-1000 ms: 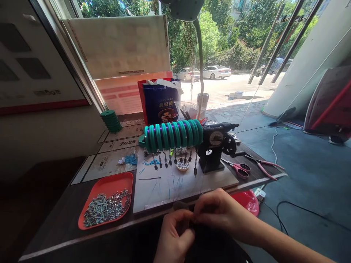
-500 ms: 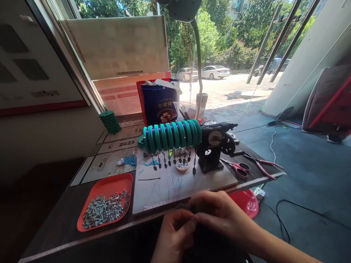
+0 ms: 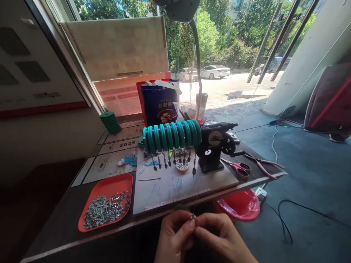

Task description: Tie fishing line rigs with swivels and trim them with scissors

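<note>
Both hands meet just below the dark bench (image 3: 68, 223) edge, left hand (image 3: 174, 237) and right hand (image 3: 219, 239) pinching a tiny shiny metal piece (image 3: 192, 217) between fingertips. A hair-thin line runs up from it toward the ribbed teal spools (image 3: 171, 136).

Teal-green rings (image 3: 171, 136) are threaded on a purple rod. A red-orange tray (image 3: 109, 186) is filled with silver metal parts (image 3: 106, 210). A black machine (image 3: 215, 146) is set on a pale grey mat (image 3: 175, 182). Pink-handled scissors (image 3: 238, 168) are laid on a dark brown table (image 3: 63, 223). A navy bag (image 3: 160, 104) is printed with a cartoon figure.
</note>
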`<state>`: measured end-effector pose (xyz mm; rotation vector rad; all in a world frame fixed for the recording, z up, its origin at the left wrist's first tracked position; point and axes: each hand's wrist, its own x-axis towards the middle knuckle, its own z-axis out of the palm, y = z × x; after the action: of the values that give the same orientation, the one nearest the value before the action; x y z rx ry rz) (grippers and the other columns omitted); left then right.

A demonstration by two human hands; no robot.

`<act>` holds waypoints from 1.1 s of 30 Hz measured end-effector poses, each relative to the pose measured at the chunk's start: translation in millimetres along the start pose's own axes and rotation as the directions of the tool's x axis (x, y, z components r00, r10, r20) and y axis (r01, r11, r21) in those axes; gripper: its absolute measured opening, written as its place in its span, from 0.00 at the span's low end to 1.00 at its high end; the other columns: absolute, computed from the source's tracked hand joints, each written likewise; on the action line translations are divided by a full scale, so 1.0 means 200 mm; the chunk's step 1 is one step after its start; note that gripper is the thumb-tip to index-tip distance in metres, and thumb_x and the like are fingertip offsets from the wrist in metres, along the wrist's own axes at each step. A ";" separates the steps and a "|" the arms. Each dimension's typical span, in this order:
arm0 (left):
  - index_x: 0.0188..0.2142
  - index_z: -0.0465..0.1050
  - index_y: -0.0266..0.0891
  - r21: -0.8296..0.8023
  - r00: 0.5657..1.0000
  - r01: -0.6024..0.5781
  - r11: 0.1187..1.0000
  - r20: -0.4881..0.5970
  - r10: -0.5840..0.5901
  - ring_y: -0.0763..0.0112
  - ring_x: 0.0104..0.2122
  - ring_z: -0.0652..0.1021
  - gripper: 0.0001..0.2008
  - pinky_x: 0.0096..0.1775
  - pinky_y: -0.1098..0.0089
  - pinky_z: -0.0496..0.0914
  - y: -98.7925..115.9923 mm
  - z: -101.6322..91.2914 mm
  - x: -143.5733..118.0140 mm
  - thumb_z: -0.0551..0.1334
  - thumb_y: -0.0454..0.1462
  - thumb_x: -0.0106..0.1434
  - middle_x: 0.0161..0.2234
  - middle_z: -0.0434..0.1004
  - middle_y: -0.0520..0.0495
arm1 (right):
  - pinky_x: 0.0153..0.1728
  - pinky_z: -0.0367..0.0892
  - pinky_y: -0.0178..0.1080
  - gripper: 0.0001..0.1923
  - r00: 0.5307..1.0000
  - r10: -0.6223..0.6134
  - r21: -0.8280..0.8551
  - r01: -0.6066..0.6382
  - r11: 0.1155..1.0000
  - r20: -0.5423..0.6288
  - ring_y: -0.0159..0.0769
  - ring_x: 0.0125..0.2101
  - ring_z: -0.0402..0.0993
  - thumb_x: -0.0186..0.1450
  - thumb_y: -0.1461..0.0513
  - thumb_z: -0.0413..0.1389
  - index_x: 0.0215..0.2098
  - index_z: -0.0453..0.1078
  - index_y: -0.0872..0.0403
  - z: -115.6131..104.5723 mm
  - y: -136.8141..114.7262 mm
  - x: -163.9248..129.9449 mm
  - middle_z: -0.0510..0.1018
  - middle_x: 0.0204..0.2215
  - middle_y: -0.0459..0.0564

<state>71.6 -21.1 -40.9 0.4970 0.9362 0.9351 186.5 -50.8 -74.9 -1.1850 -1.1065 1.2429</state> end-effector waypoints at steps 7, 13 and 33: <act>0.24 0.71 0.34 0.144 0.999 -0.046 0.989 0.025 0.043 0.83 0.13 0.65 0.09 0.17 0.79 0.53 0.01 -0.02 0.00 0.64 0.36 0.41 0.21 0.75 0.50 | 0.23 0.59 0.30 0.12 0.996 0.088 0.094 -0.090 0.991 0.033 0.28 0.20 0.63 0.56 0.58 0.54 0.19 0.63 0.57 -0.02 0.00 -0.01 0.67 0.16 0.45; 0.24 0.72 0.33 0.283 0.993 -0.110 0.953 -0.013 0.118 0.84 0.11 0.63 0.09 0.18 0.77 0.54 0.03 0.00 -0.01 0.61 0.37 0.42 0.25 0.76 0.49 | 0.20 0.53 0.29 0.08 0.873 -0.488 -0.665 0.369 0.649 0.008 0.26 0.17 0.60 0.55 0.68 0.49 0.19 0.65 0.57 -0.12 -0.20 0.04 0.65 0.14 0.43; 0.20 0.70 0.35 0.146 0.998 -0.019 0.989 0.069 0.009 0.77 0.27 0.66 0.14 0.33 0.76 0.61 0.03 0.01 0.04 0.71 0.42 0.41 0.22 0.66 0.53 | 0.25 0.61 0.28 0.05 0.970 -0.216 -0.519 0.243 0.820 0.114 0.30 0.25 0.70 0.58 0.62 0.53 0.31 0.69 0.56 -0.11 -0.19 0.06 0.75 0.24 0.45</act>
<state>71.7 -10.9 -39.5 0.6574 0.9448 0.8598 211.2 -39.4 -39.5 -1.3756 -1.6493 0.7976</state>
